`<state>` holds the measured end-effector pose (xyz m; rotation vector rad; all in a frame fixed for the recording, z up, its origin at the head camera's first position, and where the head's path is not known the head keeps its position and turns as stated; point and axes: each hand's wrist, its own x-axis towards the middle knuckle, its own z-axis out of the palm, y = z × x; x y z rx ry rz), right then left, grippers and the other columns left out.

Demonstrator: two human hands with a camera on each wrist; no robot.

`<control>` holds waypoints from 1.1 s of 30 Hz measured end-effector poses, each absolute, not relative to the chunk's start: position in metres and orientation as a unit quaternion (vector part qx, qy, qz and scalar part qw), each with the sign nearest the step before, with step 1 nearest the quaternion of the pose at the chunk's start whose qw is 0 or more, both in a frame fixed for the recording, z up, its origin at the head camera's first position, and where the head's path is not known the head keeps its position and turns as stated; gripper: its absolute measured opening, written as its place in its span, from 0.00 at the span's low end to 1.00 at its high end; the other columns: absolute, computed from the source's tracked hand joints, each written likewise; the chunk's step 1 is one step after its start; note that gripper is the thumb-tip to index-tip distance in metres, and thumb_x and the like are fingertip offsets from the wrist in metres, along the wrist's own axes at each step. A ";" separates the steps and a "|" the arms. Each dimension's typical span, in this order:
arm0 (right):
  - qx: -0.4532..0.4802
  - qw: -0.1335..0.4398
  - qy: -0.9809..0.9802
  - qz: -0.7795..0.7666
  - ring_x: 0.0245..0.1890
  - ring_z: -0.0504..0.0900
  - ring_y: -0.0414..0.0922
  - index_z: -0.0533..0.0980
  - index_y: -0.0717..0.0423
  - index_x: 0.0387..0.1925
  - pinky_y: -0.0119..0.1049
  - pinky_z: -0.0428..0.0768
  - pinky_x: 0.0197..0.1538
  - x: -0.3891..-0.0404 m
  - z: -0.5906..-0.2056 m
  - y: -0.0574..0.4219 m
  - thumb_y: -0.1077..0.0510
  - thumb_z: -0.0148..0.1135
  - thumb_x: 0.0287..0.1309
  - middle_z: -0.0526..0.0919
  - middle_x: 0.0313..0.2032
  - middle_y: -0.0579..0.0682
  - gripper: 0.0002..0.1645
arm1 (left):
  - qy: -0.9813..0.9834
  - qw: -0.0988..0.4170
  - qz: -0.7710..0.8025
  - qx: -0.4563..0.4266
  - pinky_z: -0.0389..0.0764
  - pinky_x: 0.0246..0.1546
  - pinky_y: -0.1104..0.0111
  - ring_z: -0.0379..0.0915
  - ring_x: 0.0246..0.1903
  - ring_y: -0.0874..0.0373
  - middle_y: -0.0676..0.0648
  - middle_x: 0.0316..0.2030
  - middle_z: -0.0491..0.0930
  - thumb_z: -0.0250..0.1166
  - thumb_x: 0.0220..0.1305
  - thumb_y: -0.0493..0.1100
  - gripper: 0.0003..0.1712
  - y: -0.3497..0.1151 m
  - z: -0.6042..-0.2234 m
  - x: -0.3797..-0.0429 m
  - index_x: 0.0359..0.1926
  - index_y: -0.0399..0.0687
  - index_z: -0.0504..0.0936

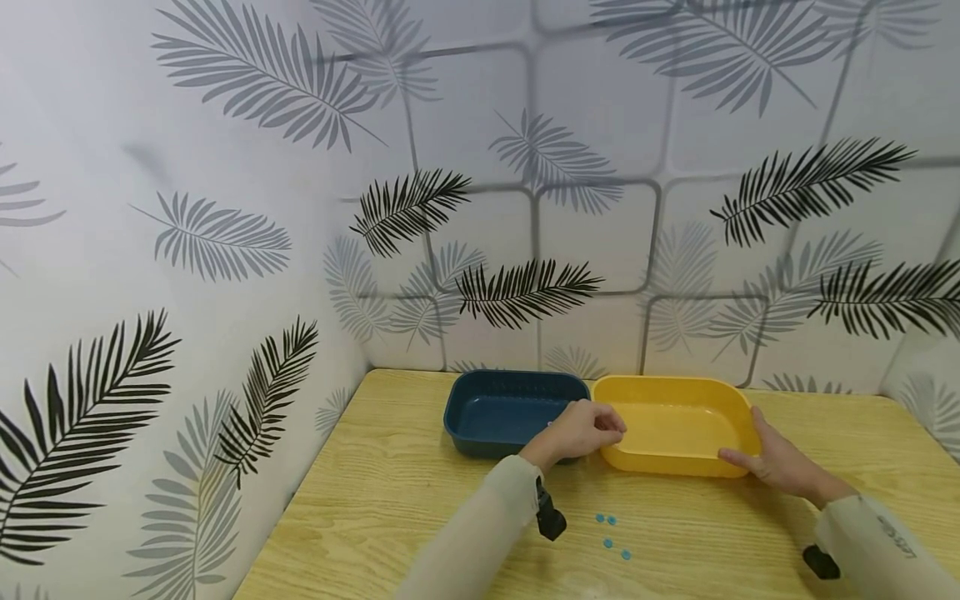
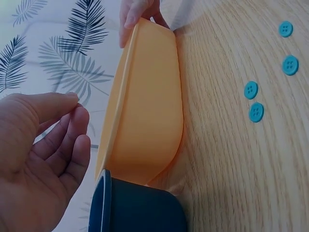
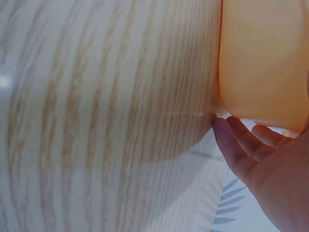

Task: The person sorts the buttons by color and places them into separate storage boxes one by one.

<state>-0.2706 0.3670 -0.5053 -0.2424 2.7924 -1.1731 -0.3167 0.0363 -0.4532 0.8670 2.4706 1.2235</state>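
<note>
My left hand [image 1: 577,429] is over the place where the dark blue tray [image 1: 480,447] and the yellow tray [image 1: 667,462] meet. Its thumb and index fingertips [image 2: 73,99] come together and the other fingers curl; nothing shows between them. At the yellow tray's right end, my right hand [image 1: 780,457] holds the corner, its thumb along the front side and its fingers around the end. In the right wrist view the fingers [image 3: 236,145] lie against the tray's outer wall. Several blue buttons [image 2: 256,112] lie on the table in front of the trays.
The wood-grain table [image 1: 375,500] reaches back to a wall [image 1: 480,125] with a leaf pattern. Both trays stand side by side near its back edge. A dark wrist camera [image 1: 551,518] sits on the left sleeve, another [image 1: 821,562] by the right sleeve.
</note>
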 end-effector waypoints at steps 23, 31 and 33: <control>-0.075 0.047 0.921 -0.379 0.61 0.39 0.79 0.21 0.75 0.65 0.71 0.43 0.58 -0.271 -0.506 0.367 0.44 0.60 0.62 0.31 0.63 0.83 0.66 | 0.838 0.126 0.445 0.289 0.74 0.29 0.74 0.72 0.28 0.66 0.58 0.28 0.77 0.65 0.62 0.40 0.06 0.051 -0.459 -0.327 0.40 0.45 0.83; -0.070 0.043 0.924 -0.373 0.61 0.40 0.79 0.23 0.76 0.65 0.70 0.44 0.59 -0.272 -0.506 0.367 0.43 0.61 0.61 0.32 0.63 0.83 0.66 | 0.834 0.132 0.455 0.282 0.74 0.29 0.73 0.73 0.28 0.66 0.58 0.28 0.78 0.65 0.62 0.39 0.05 0.057 -0.462 -0.328 0.39 0.45 0.83; -0.067 0.046 0.925 -0.372 0.61 0.40 0.79 0.22 0.75 0.65 0.70 0.44 0.59 -0.272 -0.507 0.367 0.43 0.61 0.60 0.32 0.63 0.83 0.67 | 0.835 0.132 0.455 0.279 0.74 0.29 0.74 0.73 0.28 0.66 0.58 0.28 0.78 0.65 0.62 0.39 0.05 0.058 -0.462 -0.328 0.39 0.46 0.83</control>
